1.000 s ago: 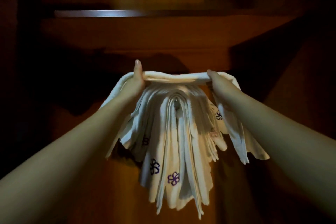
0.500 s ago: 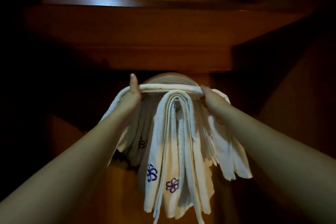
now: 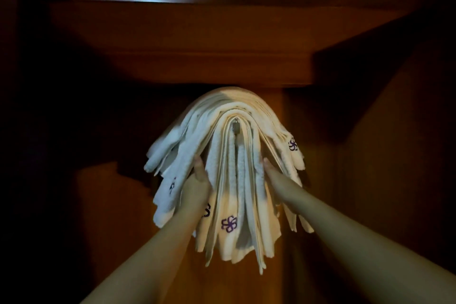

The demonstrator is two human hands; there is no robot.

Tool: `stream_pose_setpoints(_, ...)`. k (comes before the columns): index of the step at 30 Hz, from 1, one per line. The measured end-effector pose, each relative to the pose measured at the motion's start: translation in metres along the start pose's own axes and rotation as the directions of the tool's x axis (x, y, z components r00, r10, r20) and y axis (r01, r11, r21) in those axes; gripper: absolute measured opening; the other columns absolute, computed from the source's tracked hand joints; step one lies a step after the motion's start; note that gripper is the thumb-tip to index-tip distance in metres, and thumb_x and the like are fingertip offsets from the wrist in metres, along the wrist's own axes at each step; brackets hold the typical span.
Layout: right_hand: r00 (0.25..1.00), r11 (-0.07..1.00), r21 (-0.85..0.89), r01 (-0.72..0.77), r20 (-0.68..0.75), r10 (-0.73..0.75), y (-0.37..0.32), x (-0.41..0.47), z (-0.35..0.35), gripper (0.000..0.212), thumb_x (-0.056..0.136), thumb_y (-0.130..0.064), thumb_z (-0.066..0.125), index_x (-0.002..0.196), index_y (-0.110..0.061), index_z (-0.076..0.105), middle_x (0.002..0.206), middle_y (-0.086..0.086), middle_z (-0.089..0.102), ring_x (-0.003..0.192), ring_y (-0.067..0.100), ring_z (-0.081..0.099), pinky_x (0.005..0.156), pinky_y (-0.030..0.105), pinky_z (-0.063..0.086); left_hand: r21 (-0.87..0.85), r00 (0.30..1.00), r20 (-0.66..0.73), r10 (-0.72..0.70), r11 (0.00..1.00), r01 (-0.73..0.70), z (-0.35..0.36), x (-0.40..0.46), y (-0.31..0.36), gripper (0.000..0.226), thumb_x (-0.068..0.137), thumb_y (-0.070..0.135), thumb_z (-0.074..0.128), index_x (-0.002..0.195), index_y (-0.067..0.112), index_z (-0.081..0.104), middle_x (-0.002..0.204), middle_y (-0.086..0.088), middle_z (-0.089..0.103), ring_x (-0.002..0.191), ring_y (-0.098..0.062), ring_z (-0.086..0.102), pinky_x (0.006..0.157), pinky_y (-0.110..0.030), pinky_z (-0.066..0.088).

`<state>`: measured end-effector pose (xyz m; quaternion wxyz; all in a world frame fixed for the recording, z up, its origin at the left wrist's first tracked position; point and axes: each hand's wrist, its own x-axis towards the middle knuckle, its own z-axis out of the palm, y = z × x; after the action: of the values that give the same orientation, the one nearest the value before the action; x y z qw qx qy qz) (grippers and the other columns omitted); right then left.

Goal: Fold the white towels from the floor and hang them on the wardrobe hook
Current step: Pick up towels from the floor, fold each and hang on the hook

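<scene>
A thick bundle of folded white towels hangs draped over a small metal wardrobe hook, which shows at the fold in the middle of the bundle, against a dim wooden wardrobe panel beneath a shelf edge. Several towels carry a purple embroidered flower near their lower ends. The left hand is pressed against the left side of the inner layers, fingers straight and pointing up, holding nothing. The right hand presses the right side of the same layers; its fingers are partly tucked among the cloth, so how far they curl cannot be told. The towels look soft and limp, light singly but heavy as a stack, and likely to slide off such a small hook if the weight sits unevenly. The safest hold is probably both flanks at once, just below the hook, squeezing the layers together. Compared with 0.5 s ago, both hands have let go of the top towel they stretched across the hook, dropped from the top of the bundle to its sides, and that towel now lies domed over the rest.
</scene>
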<state>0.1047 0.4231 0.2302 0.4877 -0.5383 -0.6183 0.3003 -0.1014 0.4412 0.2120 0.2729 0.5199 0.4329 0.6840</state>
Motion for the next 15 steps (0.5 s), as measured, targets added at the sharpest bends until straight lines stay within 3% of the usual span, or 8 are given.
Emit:
stream_pose_setpoints(2,1.000,1.000,-0.009,0.005,0.007,-0.004,0.016,-0.014,0.004,0.086,0.084,-0.081,0.030,0.155,-0.033,0.030,0.156,0.006,0.041,0.142,0.028,0.040,0.117,0.053,0.032,0.020,0.997,-0.051,-0.060,0.998,0.061,-0.006,-0.011,-0.017,0.087,0.074,0.097,0.015,0.098,0.032,0.066,0.074,0.005,0.065,0.074,-0.014,0.061,0.075,-0.034,0.051)
stream_pose_setpoints(4,0.999,0.998,-0.056,-0.025,0.044,0.027,0.037,-0.028,0.009,0.079,0.091,-0.075,0.027,0.157,-0.030,0.029,0.159,0.006,0.038,0.144,0.026,0.037,0.120,0.048,0.028,0.081,0.989,0.034,-0.143,0.987,0.140,-0.014,-0.029,-0.032,0.078,0.070,0.096,0.013,0.091,0.036,0.058,0.079,0.006,0.062,0.080,-0.016,0.059,0.082,-0.037,0.048)
stream_pose_setpoints(8,0.974,0.972,-0.177,-0.156,0.133,0.181,0.080,-0.056,0.020,0.081,0.093,-0.074,0.023,0.154,-0.022,0.040,0.160,0.008,0.036,0.147,0.024,0.034,0.122,0.042,0.025,0.193,0.931,0.270,-0.246,0.961,0.198,-0.030,-0.067,-0.060,0.063,0.089,0.075,0.022,0.111,0.031,0.060,0.104,0.003,0.068,0.102,-0.018,0.063,0.089,-0.038,0.050)
stream_pose_setpoints(10,0.961,0.955,-0.230,-0.187,0.157,0.226,0.091,-0.074,0.023,0.088,0.086,-0.082,0.025,0.151,-0.025,0.045,0.159,0.007,0.039,0.145,0.025,0.037,0.120,0.045,0.028,0.270,0.904,0.339,-0.262,0.947,0.173,-0.038,-0.090,-0.066,0.042,0.100,0.062,0.029,0.107,0.038,0.063,0.103,0.008,0.070,0.100,-0.011,0.065,0.078,-0.029,0.049)
stream_pose_setpoints(12,0.960,0.951,-0.265,-0.158,0.183,0.210,0.094,-0.092,0.022,0.103,0.073,-0.097,0.025,0.148,-0.029,0.049,0.156,0.005,0.044,0.142,0.024,0.041,0.117,0.046,0.030,0.341,0.887,0.365,-0.284,0.927,0.157,-0.047,-0.110,-0.069,0.027,0.103,0.053,0.038,0.117,0.043,0.059,0.119,0.010,0.066,0.100,-0.001,0.059,0.073,-0.022,0.042)
stream_pose_setpoints(14,0.960,0.952,-0.283,-0.117,0.212,0.181,0.097,-0.110,0.021,0.115,0.059,-0.104,0.025,0.145,-0.032,0.052,0.152,0.002,0.049,0.139,0.022,0.046,0.116,0.047,0.032,0.397,0.887,0.355,-0.295,0.907,0.143,-0.057,-0.127,-0.073,0.042,0.102,0.048,0.047,0.141,0.034,0.050,0.141,0.005,0.057,0.118,-0.009,0.057,0.084,-0.025,0.041)
stream_pose_setpoints(15,0.961,0.948,-0.298,-0.116,0.208,0.183,0.099,-0.118,0.021,0.112,0.061,-0.103,0.026,0.144,-0.032,0.054,0.151,0.002,0.051,0.138,0.021,0.047,0.116,0.047,0.033,0.430,0.890,0.343,-0.300,0.893,0.135,-0.062,-0.134,-0.073,0.049,0.101,0.046,0.051,0.147,0.030,0.045,0.147,0.002,0.052,0.128,-0.015,0.054,0.089,-0.028,0.040)
